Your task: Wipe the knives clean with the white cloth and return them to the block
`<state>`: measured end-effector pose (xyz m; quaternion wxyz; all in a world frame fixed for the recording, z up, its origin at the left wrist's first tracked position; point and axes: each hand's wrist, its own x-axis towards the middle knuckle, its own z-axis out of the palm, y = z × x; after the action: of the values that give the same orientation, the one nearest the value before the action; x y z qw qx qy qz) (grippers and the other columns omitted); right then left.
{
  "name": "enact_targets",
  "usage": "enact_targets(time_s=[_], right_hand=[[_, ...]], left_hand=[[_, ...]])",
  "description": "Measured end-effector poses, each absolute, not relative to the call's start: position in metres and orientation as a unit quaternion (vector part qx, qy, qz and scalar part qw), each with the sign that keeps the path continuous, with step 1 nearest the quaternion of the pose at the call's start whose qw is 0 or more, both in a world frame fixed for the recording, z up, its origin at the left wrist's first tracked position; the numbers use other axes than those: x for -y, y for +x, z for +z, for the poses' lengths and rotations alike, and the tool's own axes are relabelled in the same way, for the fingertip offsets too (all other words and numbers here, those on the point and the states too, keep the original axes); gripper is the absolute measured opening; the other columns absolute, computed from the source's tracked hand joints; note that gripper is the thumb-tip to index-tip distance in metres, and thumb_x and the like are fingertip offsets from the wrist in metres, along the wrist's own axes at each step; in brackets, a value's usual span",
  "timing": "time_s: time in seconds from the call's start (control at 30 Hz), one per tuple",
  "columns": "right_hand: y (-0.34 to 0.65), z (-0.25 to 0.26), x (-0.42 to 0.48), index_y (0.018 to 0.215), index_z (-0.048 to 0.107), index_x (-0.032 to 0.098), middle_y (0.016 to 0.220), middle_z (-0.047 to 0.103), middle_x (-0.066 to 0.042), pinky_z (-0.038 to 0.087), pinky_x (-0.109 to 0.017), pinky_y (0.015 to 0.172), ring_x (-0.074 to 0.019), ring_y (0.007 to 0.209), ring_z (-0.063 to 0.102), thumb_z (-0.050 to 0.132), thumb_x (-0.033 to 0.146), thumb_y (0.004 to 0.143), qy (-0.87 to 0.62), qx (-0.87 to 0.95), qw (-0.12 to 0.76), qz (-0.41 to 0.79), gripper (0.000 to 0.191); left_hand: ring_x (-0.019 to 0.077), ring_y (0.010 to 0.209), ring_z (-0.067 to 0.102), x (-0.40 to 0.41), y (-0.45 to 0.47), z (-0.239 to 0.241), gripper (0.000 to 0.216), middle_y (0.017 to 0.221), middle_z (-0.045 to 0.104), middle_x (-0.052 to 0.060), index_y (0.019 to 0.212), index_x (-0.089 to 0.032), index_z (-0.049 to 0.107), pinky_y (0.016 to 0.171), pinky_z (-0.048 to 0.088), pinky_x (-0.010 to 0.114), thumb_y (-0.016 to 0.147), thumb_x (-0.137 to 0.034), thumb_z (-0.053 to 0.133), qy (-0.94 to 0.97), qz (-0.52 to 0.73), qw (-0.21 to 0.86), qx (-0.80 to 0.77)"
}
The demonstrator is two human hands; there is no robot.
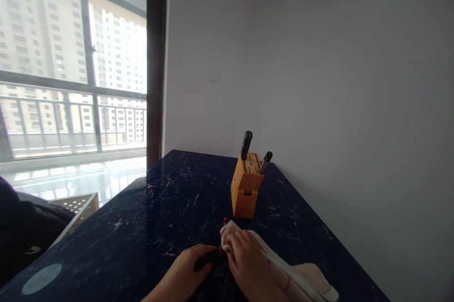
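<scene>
My left hand (187, 266) is closed around the dark handle of a knife (209, 258); its blade is hidden by the cloth and my right hand. Bunched under the fingers of my right hand (246, 257) is a white cloth (301, 278) with red marks, pressed against the knife just past the handle. The rest of the cloth trails over the table to the right. Straight ahead of my hands stands a wooden knife block (244, 195). A black-handled knife (247, 145) and a second handle with a metal collar (266, 162) stick out of its top.
The dark blue marbled table (184, 188) runs up to a grey wall (336, 103) on the right. On its near left lies a pale oval patch (41, 278). Beyond the left edge are dark fabric (28, 231) and a perforated seat (76, 205), with a window (71, 56) behind.
</scene>
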<state>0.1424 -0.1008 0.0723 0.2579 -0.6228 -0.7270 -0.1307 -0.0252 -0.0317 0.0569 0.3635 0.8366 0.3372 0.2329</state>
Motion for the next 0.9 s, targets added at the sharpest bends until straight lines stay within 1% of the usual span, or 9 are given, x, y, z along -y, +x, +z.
enact_targets(time_s=[0.1, 0.17, 0.3, 0.47, 0.6, 0.77, 0.9], right_hand=[[0.14, 0.071, 0.102, 0.08, 0.048, 0.022, 0.084, 0.055, 0.001, 0.036, -0.029, 0.076, -0.0155, 0.081, 0.049, 0.049, 0.008, 0.072, -0.591, 0.753, 0.273, -0.093, 0.017], [0.141, 0.07, 0.102, 0.081, 0.049, 0.022, 0.085, 0.055, 0.001, 0.035, -0.03, 0.077, -0.0164, 0.082, 0.048, 0.049, 0.009, 0.072, -0.601, 0.745, 0.277, -0.082, 0.016], [0.146, 0.07, 0.101, 0.082, 0.05, 0.023, 0.089, 0.055, 0.0, 0.035, -0.032, 0.076, -0.0181, 0.085, 0.048, 0.049, 0.007, 0.071, -0.623, 0.731, 0.27, -0.067, 0.019], [0.147, 0.071, 0.101, 0.082, 0.049, 0.023, 0.088, 0.054, 0.001, 0.033, -0.033, 0.08, -0.0179, 0.085, 0.047, 0.047, 0.006, 0.069, -0.613, 0.733, 0.292, -0.047, 0.021], [0.147, 0.071, 0.103, 0.082, 0.049, 0.023, 0.087, 0.054, 0.001, 0.033, -0.032, 0.08, -0.017, 0.083, 0.047, 0.047, 0.005, 0.068, -0.603, 0.737, 0.304, -0.036, 0.022], [0.147, 0.06, 0.1, 0.083, 0.051, 0.024, 0.085, 0.055, 0.002, 0.033, -0.029, 0.078, -0.017, 0.082, 0.046, 0.053, 0.01, 0.067, -0.593, 0.742, 0.309, -0.052, 0.021], [0.149, 0.04, 0.094, 0.08, 0.052, 0.025, 0.081, 0.057, 0.003, 0.031, -0.03, 0.076, -0.019, 0.08, 0.048, 0.059, 0.018, 0.065, -0.594, 0.727, 0.318, -0.132, 0.017]], left_hand=[[0.0185, 0.095, 0.058, 0.031, -0.025, 0.053, 0.036, 0.104, 0.065, -0.001, 0.102, -0.025, 0.063, 0.088, 0.04, 0.025, 0.068, -0.022, 0.051, 0.834, 0.225, 0.361, -0.351], [0.0185, 0.095, 0.058, 0.031, -0.025, 0.052, 0.035, 0.104, 0.065, -0.001, 0.103, -0.025, 0.063, 0.087, 0.04, 0.025, 0.069, -0.023, 0.05, 0.834, 0.222, 0.363, -0.351], [0.0181, 0.093, 0.058, 0.031, -0.025, 0.056, 0.034, 0.102, 0.065, -0.002, 0.102, -0.025, 0.062, 0.085, 0.041, 0.024, 0.071, -0.024, 0.05, 0.834, 0.219, 0.369, -0.346], [0.0162, 0.088, 0.059, 0.032, -0.026, 0.059, 0.034, 0.098, 0.066, -0.004, 0.102, -0.027, 0.062, 0.08, 0.042, 0.022, 0.072, -0.021, 0.049, 0.84, 0.219, 0.379, -0.319], [0.0165, 0.09, 0.059, 0.031, -0.026, 0.057, 0.032, 0.099, 0.066, -0.003, 0.101, -0.026, 0.062, 0.082, 0.042, 0.022, 0.071, -0.021, 0.05, 0.838, 0.224, 0.378, -0.324], [0.0156, 0.092, 0.058, 0.03, -0.028, 0.057, 0.033, 0.101, 0.065, -0.003, 0.101, -0.025, 0.062, 0.084, 0.041, 0.021, 0.071, -0.02, 0.05, 0.836, 0.22, 0.389, -0.318], [0.0159, 0.093, 0.058, 0.03, -0.03, 0.059, 0.033, 0.101, 0.065, -0.002, 0.102, -0.023, 0.061, 0.085, 0.042, 0.022, 0.071, -0.021, 0.05, 0.832, 0.214, 0.392, -0.33]])
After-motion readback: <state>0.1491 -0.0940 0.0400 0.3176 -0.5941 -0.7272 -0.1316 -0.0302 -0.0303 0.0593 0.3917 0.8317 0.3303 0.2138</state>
